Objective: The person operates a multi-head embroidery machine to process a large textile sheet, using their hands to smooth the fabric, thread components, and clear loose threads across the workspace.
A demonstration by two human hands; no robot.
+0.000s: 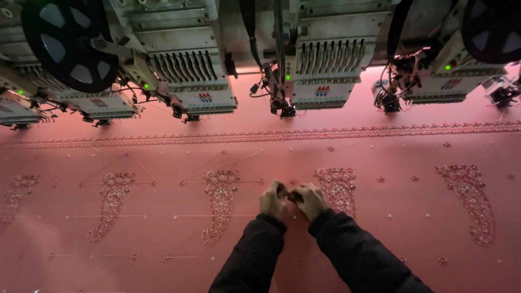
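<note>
A wide pink cloth (163,239) lies stretched flat, stitched with paisley motifs and a border band. My left hand (272,199) and my right hand (309,199) are pressed together over the cloth, between two paisleys (220,203) (337,189). Both hands have curled fingers that pinch at something small between them, perhaps a thread; what it is cannot be made out. Dark sleeves cover both arms.
A row of embroidery machine heads (201,81) (325,70) (450,76) hangs over the far edge of the cloth, with needles, green lights and black wheels. Loose thread lines cross the cloth on the left.
</note>
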